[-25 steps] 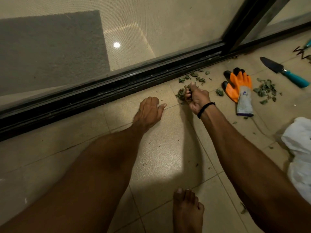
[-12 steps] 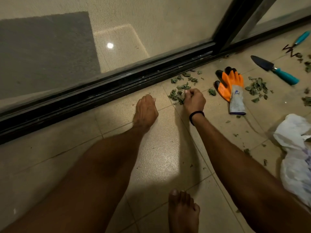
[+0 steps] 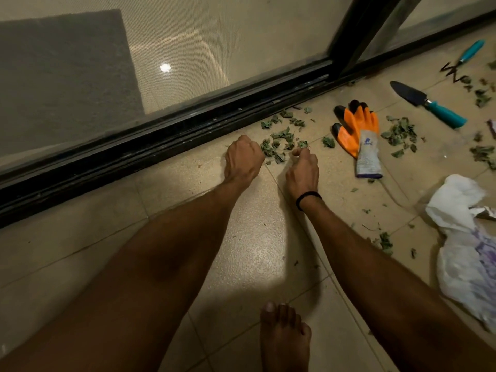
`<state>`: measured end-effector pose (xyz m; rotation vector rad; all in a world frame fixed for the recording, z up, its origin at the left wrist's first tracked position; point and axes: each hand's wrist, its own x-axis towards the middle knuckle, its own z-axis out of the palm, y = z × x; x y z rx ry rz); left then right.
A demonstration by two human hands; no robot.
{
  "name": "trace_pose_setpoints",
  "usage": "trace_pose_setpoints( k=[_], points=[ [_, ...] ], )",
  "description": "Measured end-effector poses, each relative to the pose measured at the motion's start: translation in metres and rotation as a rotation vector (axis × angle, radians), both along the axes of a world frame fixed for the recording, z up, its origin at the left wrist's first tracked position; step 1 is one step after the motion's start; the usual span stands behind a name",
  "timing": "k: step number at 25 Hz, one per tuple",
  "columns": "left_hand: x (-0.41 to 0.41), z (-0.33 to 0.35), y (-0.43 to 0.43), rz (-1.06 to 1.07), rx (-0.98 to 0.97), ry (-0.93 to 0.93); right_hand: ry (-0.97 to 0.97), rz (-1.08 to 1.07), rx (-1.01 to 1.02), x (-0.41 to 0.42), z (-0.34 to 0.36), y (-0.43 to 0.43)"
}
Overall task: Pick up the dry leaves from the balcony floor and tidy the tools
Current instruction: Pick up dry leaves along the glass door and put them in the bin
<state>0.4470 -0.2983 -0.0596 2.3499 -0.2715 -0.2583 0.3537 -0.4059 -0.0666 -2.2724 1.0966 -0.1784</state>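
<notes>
A small pile of dry green leaves [image 3: 279, 153] lies on the beige tile floor by the sliding-door track. My left hand [image 3: 243, 157] is curled into a fist at the pile's left edge, and its fingertips are hidden. My right hand [image 3: 303, 166], with a black band on the wrist, pinches leaves at the pile's right edge. An orange and grey glove [image 3: 358, 130] lies to the right. A teal-handled trowel [image 3: 429, 103] and a teal-handled claw rake [image 3: 461, 59] lie at the far right.
The black door track [image 3: 161, 146] runs diagonally behind the hands, with mesh above it. More leaves [image 3: 400, 134] are scattered beside the glove and further right. A crumpled white plastic bag [image 3: 467, 237] lies at the right edge. My bare foot [image 3: 284, 336] rests on the tiles below.
My left hand lifted off the floor, moved right to the pile and curled into a fist. My right hand shifted slightly and keeps picking at the leaves. The view panned right.
</notes>
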Motion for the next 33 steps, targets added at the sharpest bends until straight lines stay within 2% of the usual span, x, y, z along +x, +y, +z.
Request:
trace_pose_setpoints(
  k=[4,9,11,13,16,19,23,26,28,33],
  points=[
    [0.000,-0.018,0.003,-0.219,-0.008,-0.073,-0.028,0.137,0.009,0.001,-0.006,0.006],
    [-0.003,-0.034,0.005,-0.454,0.194,-0.286,0.131,0.306,-0.145,0.006,-0.009,-0.001],
    [-0.004,-0.034,0.001,-0.458,0.255,-0.332,0.075,0.231,-0.069,0.007,-0.007,-0.003],
    [-0.005,-0.034,-0.003,-0.444,0.294,-0.362,-0.059,0.089,0.044,0.004,-0.003,-0.005],
    [-0.003,-0.031,-0.004,-0.419,0.243,-0.294,-0.171,-0.069,0.063,0.000,0.001,-0.017],
    [0.002,-0.026,-0.001,-0.390,0.137,-0.213,-0.144,-0.074,-0.025,0.009,0.001,-0.034],
    [0.012,-0.017,0.003,-0.308,0.078,-0.114,-0.023,0.022,-0.006,0.025,0.002,-0.035],
    [0.015,-0.017,0.007,-0.328,0.058,-0.117,0.067,0.117,-0.055,0.031,-0.005,-0.023],
    [0.015,-0.022,0.008,-0.352,0.032,-0.134,0.025,0.102,-0.053,0.031,-0.006,-0.017],
    [0.019,-0.024,0.007,-0.346,0.024,-0.161,-0.179,-0.143,0.125,0.020,0.008,-0.025]
  ],
)
